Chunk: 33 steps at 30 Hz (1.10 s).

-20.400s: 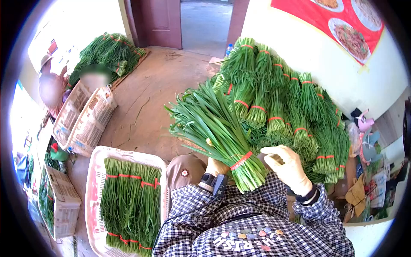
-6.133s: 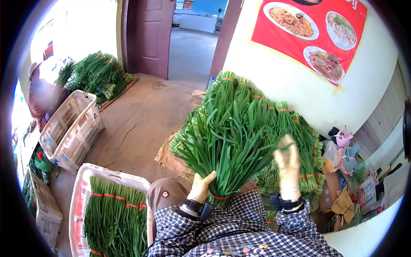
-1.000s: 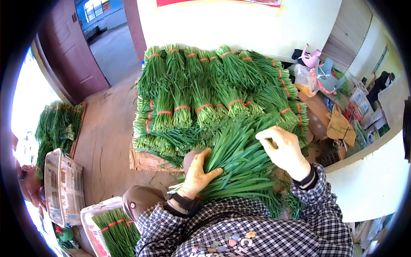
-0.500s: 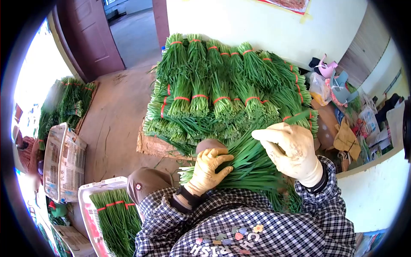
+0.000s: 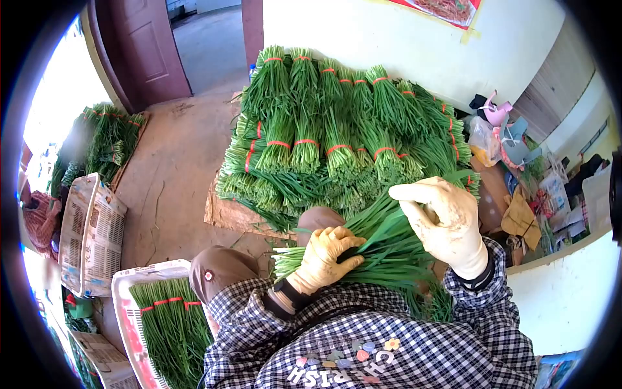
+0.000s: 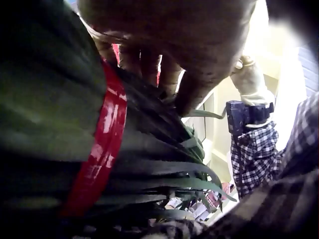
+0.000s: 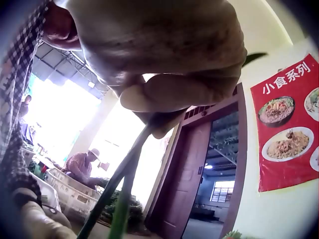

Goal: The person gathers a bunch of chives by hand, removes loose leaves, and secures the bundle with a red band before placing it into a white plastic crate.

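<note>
Head view: the bunch of greens (image 5: 389, 256) lies crosswise at the person's lap, cut ends (image 5: 286, 260) toward the person's left and leaf tips to the right. The left hand (image 5: 326, 258) grips it near the cut ends, thumb and fingers around the stems. The left wrist view shows 1 red band (image 6: 102, 144) around the stems beside that hand. The right hand (image 5: 447, 223) is raised over the leafy end; the right wrist view shows it pinching at least 2 narrow leaves (image 7: 124, 186) between thumb and curled fingers.

Hazards, as judged:
1. Torn leaves. A sharp upward pull could snap the pinched leaves, since the blades look thin and the stems are held firm.
2. Neighbours dragged out. The leaves overlap closely; a pull could draw sound stems through the band. Its tightness cannot be told.
3. Roll or slip. The 1 gripping hand sits near the cut ends, leaving the leafy end loose; a slack grip could let the bunch swing or slide off the knee (image 5: 223, 269) to the floor (image 5: 168, 188).
4. Bruising. Too hard a squeeze could crush stems under the fingers.

The white crate (image 5: 121, 305) stands beside the left knee, near enough for a falling bunch to strike its rim.
</note>
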{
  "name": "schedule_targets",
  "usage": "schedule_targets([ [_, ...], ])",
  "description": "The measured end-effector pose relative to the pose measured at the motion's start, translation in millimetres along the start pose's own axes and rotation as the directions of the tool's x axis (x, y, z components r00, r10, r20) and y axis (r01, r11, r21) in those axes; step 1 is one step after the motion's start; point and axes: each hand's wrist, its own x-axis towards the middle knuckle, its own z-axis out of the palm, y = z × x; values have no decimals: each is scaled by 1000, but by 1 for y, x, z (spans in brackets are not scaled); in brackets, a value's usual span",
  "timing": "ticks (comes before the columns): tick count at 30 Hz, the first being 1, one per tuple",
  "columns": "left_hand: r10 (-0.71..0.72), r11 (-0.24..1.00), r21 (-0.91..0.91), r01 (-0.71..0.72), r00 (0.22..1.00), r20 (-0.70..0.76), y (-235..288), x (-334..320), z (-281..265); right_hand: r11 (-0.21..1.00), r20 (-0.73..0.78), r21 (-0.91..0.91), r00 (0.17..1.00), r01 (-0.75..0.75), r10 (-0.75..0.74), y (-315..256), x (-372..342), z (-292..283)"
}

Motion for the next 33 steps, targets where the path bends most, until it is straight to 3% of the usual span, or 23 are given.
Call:
schedule_targets([
  [3, -9, 999, -44, 11, 1000, 27, -1, -1, 2, 998, -45, -24, 997, 59, -60, 0, 8, 3],
  [5, -25, 997, -77, 24, 1000, -12, -11, -4, 10, 998, -45, -59, 999, -26, 24, 10, 12, 7],
  [6, -26, 997, -75, 25, 1000, -14, -13, -4, 11, 981, -24, 17, 981, -193, 193, 16, 8, 8],
  [9, -92, 971, -230, 66, 990, -107, -17, -6, 16, 950, -51, 162, 959, -268, 279, 13, 5, 9],
  [10, -159, 945, -307, 113, 979, -129, -18, -6, 18, 979, -152, 43, 967, -200, 204, 5, 4, 11],
  [11, -225, 911, -382, 155, 963, -146, -20, -7, 20, 996, -174, -85, 985, -19, 4, 5, 0, 7],
  [13, -257, 897, -404, 182, 956, -141, -18, -8, 19, 987, -142, 152, 989, 48, -27, -5, -14, 12],
  [15, -267, 900, -395, 186, 950, -160, -17, -8, 18, 975, 78, 223, 997, -16, -2, -13, -31, 34],
  [18, -262, 894, -417, 165, 947, -187, -21, -11, 22, 964, 317, -163, 914, -209, 252, 5, -72, 77],
  [19, -247, 912, -380, 155, 947, -207, -20, -10, 20, 960, 306, -172, 915, -220, 264, 9, -74, 83],
  [21, -182, 960, -250, 128, 962, -204, -20, -10, 18, 868, 294, -99, 819, -487, 493, 10, -78, 92],
  [22, -139, 979, -177, 106, 972, -191, -16, -7, 15, 866, 276, -44, 827, -499, 490, 10, -79, 96],
  [23, -94, 992, -104, 76, 980, -173, -12, -5, 11, 948, 69, 5, 946, -319, 317, 20, -90, 113],
  [25, -30, 1000, -5, 30, 994, -106, -9, -5, 3, 969, 62, 0, 967, -246, 246, 21, -95, 116],
  [27, -84, 990, 103, 92, 993, -83, 11, -7, -11, 971, 67, 2, 969, -241, 240, 14, -91, 113],
  [28, -134, 986, 103, 134, 991, -6, 7, -16, -13, 980, 33, 18, 980, -197, 197, 16, -92, 115],
  [29, -112, 954, 290, 81, 989, 95, 3, -23, -14, 988, 2, 33, 988, -152, 152, 17, -95, 119],
  [30, -135, 966, 237, 99, 981, 141, -2, -30, -13, 999, -35, 21, 999, -31, 32, 17, -99, 126],
  [31, -158, 975, 187, 123, 970, 186, -10, -35, -9, 999, 62, 51, 998, -11, 8, 7, -91, 119],
  [32, -128, 951, 302, 60, 969, 212, -31, -42, 3, 998, 87, 24, 994, 61, -63, 0, -92, 121],
  [33, -167, 937, 338, 86, 962, 217, -33, -42, 6, 991, 115, 0, 985, 133, -132, -9, -95, 126],
])
